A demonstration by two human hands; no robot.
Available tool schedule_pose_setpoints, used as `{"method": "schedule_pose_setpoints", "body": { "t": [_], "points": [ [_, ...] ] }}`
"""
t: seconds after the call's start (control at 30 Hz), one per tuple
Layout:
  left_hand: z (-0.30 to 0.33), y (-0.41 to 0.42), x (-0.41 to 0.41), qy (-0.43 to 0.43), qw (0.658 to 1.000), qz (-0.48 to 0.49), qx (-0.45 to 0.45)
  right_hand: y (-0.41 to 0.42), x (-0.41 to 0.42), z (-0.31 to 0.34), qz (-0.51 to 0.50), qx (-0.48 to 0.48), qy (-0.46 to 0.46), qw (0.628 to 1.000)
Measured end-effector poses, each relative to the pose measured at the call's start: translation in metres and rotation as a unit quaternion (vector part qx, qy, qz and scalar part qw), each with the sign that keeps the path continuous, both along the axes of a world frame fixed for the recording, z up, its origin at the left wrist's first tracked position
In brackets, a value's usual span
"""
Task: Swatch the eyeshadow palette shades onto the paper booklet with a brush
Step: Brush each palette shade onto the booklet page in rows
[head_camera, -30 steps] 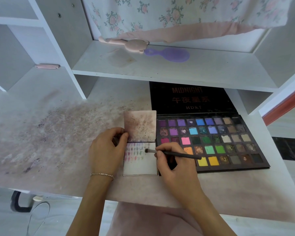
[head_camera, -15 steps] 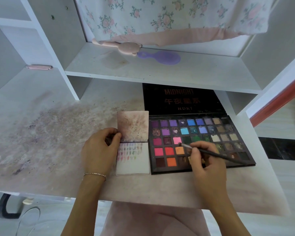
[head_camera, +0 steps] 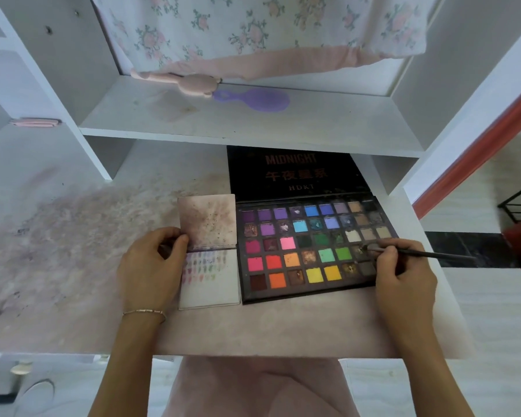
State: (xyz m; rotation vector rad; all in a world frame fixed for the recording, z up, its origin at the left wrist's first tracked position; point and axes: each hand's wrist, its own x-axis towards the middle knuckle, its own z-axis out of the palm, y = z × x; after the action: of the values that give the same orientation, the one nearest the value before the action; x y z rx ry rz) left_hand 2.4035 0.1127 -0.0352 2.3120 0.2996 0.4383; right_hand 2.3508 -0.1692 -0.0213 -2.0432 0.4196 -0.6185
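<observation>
The brush (head_camera: 418, 253) is pinched in the right hand (head_camera: 403, 275), tip on a dark pan near the eyeshadow palette's (head_camera: 310, 248) right edge, while the paper booklet (head_camera: 209, 266), pressed flat by the left hand's (head_camera: 151, 266) curled fingers (head_camera: 179, 240), lies leftward at the counter's (head_camera: 73, 251) front edge.

The right hand (head_camera: 403, 278) pinches a thin brush (head_camera: 418, 253), its tip touching a dark shimmery pan at the 3 o'clock side of the open eyeshadow palette (head_camera: 310, 248). At 9 o'clock of the palette, just beside it, lies the paper booklet (head_camera: 211, 284), its left edge held by the left hand (head_camera: 151, 266). Faint swatch rows mark its lower page.
</observation>
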Motion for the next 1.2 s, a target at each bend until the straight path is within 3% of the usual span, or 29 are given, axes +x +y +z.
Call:
{"method": "schedule_pose_setpoints", "body": {
  "t": [0.83, 1.2],
  "points": [
    [0.003, -0.0023, -0.0026, -0.002, 1.0, 0.0, -0.004, 0.0008, 0.0027, -0.0012, 0.042, -0.031, 0.03, 0.998],
    [0.0016, -0.0014, -0.0019, -0.002, 1.0, -0.002, -0.001, 0.0061, -0.0005, 0.0019, 0.075, -0.009, -0.006, 0.997]
  ]
}}
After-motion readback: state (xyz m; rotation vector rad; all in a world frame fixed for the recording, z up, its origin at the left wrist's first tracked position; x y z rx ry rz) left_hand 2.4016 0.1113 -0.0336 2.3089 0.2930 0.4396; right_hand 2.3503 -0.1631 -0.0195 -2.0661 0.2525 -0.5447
